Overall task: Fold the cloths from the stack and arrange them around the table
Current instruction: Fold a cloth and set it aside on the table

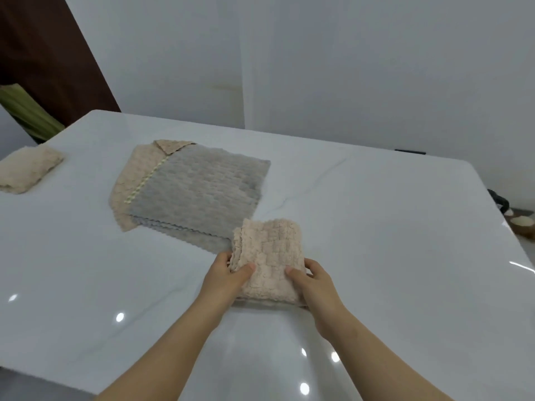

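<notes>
Folded beige cloth (270, 256), waffle texture, scalloped edges layered along its left side, lies near-centre on the white table (390, 227). My left hand (224, 274) pinches its near-left edge, thumb on top. My right hand (317, 282) grips the near-right corner, thumb on top. Its far-left corner overlaps the stack (199, 186): grey cloth on top, beige one beneath sticking out left. Cream folded cloth (27, 169) sits at far left. Brown bowl (522, 224) is off right, its pale contents too blurred to name.

Peach waffle-textured folded cloth (270, 256), grey-over-peach stack (197, 192), cream cloth (27, 169), white marbled table (376, 227).
</notes>
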